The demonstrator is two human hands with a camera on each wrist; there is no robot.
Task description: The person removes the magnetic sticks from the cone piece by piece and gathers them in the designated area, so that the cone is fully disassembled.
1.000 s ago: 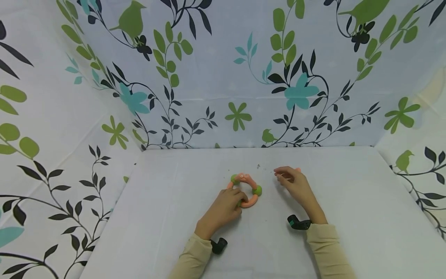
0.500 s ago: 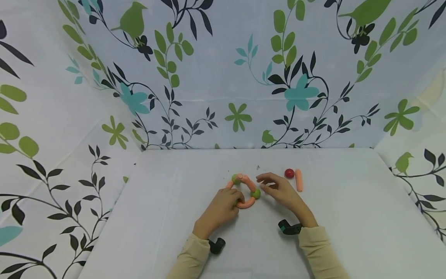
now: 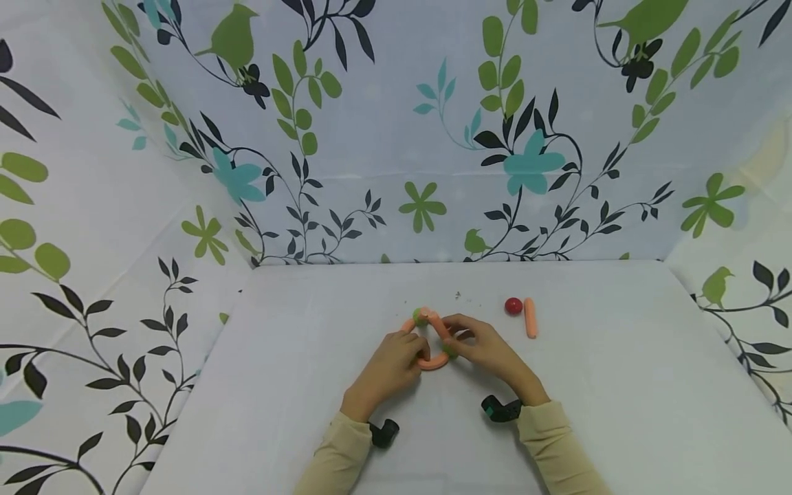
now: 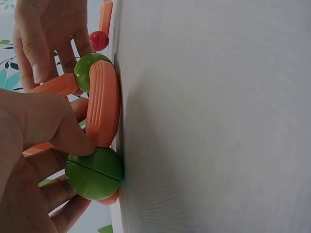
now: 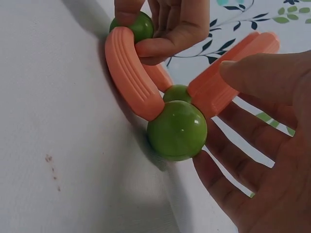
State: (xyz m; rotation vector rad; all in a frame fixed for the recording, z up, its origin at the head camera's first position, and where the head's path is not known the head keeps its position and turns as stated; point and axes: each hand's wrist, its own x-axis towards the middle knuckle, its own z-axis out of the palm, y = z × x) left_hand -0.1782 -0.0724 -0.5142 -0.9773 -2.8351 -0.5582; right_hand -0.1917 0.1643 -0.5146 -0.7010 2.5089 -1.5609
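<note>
A ring of orange rods (image 3: 434, 363) and green balls lies on the white table, with one green ball (image 3: 421, 316) at its far side. My left hand (image 3: 391, 361) pinches a near-left green ball (image 4: 95, 172) of the ring between thumb and fingers. At the ring's right side, my right hand (image 3: 485, 347) has its thumb over a straight ribbed orange rod (image 5: 209, 92) and its fingers behind it. That rod tilts up from a green ball (image 5: 177, 131), which also joins a curved orange rod (image 5: 131, 73) resting at the table surface.
A red ball (image 3: 513, 306) and a loose orange rod (image 3: 530, 318) lie behind and right of my right hand. The white table (image 3: 322, 309) ends at a patterned cloth (image 3: 371, 137) hung around its back and sides. Each wrist carries a black camera.
My right hand has moved left from beside the red ball and loose rod to the ring, and now holds its right side. The left hand keeps its hold, shifting slightly.
</note>
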